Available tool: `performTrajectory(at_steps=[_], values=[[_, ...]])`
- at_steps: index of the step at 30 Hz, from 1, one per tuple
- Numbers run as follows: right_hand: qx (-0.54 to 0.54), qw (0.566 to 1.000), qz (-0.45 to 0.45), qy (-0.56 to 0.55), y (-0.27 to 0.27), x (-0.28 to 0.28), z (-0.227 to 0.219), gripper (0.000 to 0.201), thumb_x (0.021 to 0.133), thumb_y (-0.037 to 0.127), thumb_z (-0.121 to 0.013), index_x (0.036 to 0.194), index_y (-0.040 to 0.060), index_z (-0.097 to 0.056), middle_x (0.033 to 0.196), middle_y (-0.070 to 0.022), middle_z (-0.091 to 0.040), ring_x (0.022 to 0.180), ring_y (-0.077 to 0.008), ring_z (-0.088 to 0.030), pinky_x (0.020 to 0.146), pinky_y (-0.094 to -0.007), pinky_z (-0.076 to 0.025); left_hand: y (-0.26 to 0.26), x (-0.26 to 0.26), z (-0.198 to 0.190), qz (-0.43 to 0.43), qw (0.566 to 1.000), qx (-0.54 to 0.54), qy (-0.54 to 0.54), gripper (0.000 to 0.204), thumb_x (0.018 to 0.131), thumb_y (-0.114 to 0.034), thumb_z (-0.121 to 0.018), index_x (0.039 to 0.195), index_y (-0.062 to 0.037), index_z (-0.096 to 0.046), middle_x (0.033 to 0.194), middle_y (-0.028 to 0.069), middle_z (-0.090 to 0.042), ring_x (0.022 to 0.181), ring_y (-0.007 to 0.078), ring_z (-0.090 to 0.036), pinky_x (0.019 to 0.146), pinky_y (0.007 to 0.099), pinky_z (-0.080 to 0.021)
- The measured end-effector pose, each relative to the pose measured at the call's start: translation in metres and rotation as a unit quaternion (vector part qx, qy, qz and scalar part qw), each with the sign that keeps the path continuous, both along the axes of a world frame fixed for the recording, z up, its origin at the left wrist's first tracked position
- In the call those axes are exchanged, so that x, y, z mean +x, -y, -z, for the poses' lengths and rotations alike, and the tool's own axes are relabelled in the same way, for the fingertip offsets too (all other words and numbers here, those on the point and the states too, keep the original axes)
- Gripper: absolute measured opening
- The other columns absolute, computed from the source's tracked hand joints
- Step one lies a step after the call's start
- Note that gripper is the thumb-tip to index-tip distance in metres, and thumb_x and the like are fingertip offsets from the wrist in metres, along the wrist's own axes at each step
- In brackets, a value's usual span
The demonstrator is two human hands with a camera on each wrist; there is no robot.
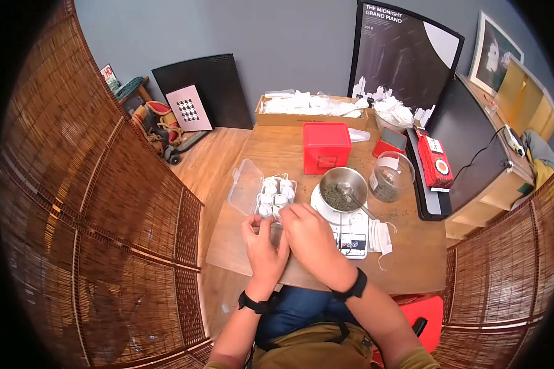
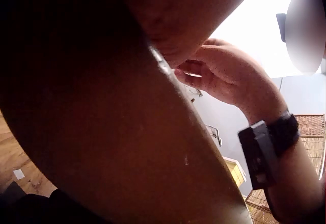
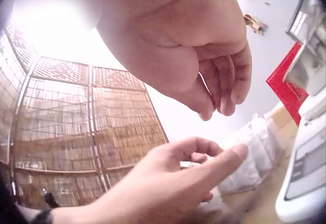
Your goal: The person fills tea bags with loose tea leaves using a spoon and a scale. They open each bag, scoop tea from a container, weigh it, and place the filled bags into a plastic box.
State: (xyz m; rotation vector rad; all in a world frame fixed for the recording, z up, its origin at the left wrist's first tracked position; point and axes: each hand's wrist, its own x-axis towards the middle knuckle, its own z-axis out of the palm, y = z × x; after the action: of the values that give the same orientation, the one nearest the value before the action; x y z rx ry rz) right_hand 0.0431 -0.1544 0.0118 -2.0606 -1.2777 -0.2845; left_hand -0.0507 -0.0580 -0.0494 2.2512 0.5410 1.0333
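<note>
My left hand [image 1: 266,249] is at the near edge of a clear plastic box [image 1: 245,187], its fingers bent. A small white bit shows between its thumb and fingers in the right wrist view; I cannot tell whether the hand grips it. Close beside and above it is my right hand [image 1: 308,240], palm down, with thumb tip and fingertips drawn together; nothing shows between them in the right wrist view [image 3: 173,45]. White drawstring pouches [image 1: 271,190] fill the box, strings on top. Right of the hands, a steel bowl [image 1: 330,175] of dried leaves holds a spoon on a white scale [image 1: 355,246].
Flat white pouches [image 1: 380,237] lie right of the scale. Behind the bowl stands a red canister [image 1: 326,150]; a clear tub [image 1: 391,178] of leaves is to its right. A cardboard tray [image 1: 283,119] lines the back, and a red packet [image 1: 435,163] lies at the right.
</note>
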Motion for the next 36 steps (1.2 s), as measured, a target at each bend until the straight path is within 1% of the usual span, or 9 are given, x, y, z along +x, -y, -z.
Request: performTrajectory(at_steps=[4,9,16,20,22,25,28,33,36], values=[[0.111,0.992,-0.010,-0.054,0.064,-0.029,-0.015,0.015,0.090,0.001,-0.077,0.104,-0.0006,-0.074,0.105,-0.0159,-0.073,0.098,-0.0342,-0.071,0.087,-0.0431,-0.059,0.000,0.003,-0.002,-0.017,1.000,0.008,0.002,0.035,0.089,-0.006,-0.080,0.120,0.0007,-0.066,0.123,0.0238,-0.051,0.117,0.0411,-0.054,0.103,0.0483,-0.046],[0.098,0.989,0.060,-0.089,0.146,-0.052,0.021,0.013,0.092,0.001,-0.079,0.105,0.0001,-0.076,0.104,-0.0154,-0.076,0.094,-0.0344,-0.073,0.082,-0.0396,-0.061,-0.001,0.006,-0.002,-0.021,0.999,0.023,-0.007,0.032,0.093,-0.009,-0.080,0.119,0.0013,-0.066,0.125,0.0239,-0.051,0.116,0.0411,-0.055,0.104,0.0484,-0.046],[0.123,0.938,0.168,-0.279,0.215,-0.088,0.060,0.011,0.094,0.000,-0.078,0.105,-0.0008,-0.077,0.098,-0.0149,-0.077,0.082,-0.0279,-0.076,0.070,-0.0340,-0.060,0.000,0.004,0.006,-0.014,1.000,-0.025,0.011,0.050,0.096,-0.009,-0.075,0.141,0.0035,-0.057,0.152,0.0318,-0.043,0.140,0.0501,-0.047,0.119,0.0524,-0.039],[0.127,0.939,0.200,-0.250,0.231,-0.100,0.059,0.011,0.095,0.001,-0.079,0.106,-0.0015,-0.077,0.099,-0.0146,-0.078,0.078,-0.0239,-0.075,0.065,-0.0324,-0.058,0.018,-0.006,0.014,-0.005,0.999,-0.028,0.022,0.071,0.097,-0.009,-0.073,0.159,0.0025,-0.041,0.169,0.0353,-0.026,0.154,0.0532,-0.035,0.126,0.0528,-0.032],[0.150,0.955,0.186,-0.176,0.233,-0.105,0.057,0.011,0.095,0.002,-0.079,0.106,-0.0014,-0.077,0.098,-0.0147,-0.078,0.075,-0.0236,-0.073,0.063,-0.0314,-0.056,0.025,-0.013,0.010,0.015,0.999,-0.035,0.022,0.073,0.097,-0.009,-0.073,0.160,0.0023,-0.039,0.169,0.0354,-0.024,0.154,0.0529,-0.034,0.126,0.0528,-0.031],[0.142,0.947,0.191,-0.216,0.239,-0.117,0.057,0.011,0.095,0.002,-0.079,0.105,-0.0012,-0.077,0.098,-0.0149,-0.077,0.075,-0.0235,-0.073,0.063,-0.0316,-0.056,0.027,-0.022,0.006,0.034,0.997,-0.060,0.032,0.073,0.097,-0.008,-0.072,0.161,0.0019,-0.039,0.170,0.0348,-0.023,0.155,0.0524,-0.033,0.127,0.0537,-0.029],[0.133,0.954,0.190,-0.191,0.242,-0.124,0.054,0.011,0.095,0.002,-0.079,0.105,-0.0009,-0.077,0.098,-0.0146,-0.077,0.075,-0.0234,-0.073,0.063,-0.0317,-0.055,0.025,-0.026,0.015,0.029,0.997,-0.056,0.036,0.067,0.098,0.000,-0.068,0.160,0.0012,-0.042,0.170,0.0300,-0.026,0.155,0.0477,-0.037,0.125,0.0524,-0.036],[0.109,0.952,0.196,-0.209,0.245,-0.136,0.057,0.011,0.095,0.002,-0.079,0.105,-0.0010,-0.077,0.097,-0.0146,-0.077,0.075,-0.0238,-0.073,0.063,-0.0318,-0.056,0.018,-0.023,0.041,0.065,0.958,-0.232,0.158,0.063,0.095,0.016,-0.064,0.154,0.0004,-0.048,0.155,0.0184,-0.043,0.133,0.0279,-0.058,0.102,0.0355,-0.062],[0.115,0.949,0.196,-0.218,0.244,-0.141,0.061,0.011,0.095,0.002,-0.079,0.105,-0.0009,-0.077,0.097,-0.0146,-0.077,0.075,-0.0233,-0.073,0.063,-0.0317,-0.057,0.019,-0.024,0.037,0.058,0.952,-0.264,0.145,0.062,0.095,0.014,-0.069,0.152,0.0009,-0.049,0.147,0.0163,-0.047,0.125,0.0256,-0.060,0.096,0.0337,-0.064]])
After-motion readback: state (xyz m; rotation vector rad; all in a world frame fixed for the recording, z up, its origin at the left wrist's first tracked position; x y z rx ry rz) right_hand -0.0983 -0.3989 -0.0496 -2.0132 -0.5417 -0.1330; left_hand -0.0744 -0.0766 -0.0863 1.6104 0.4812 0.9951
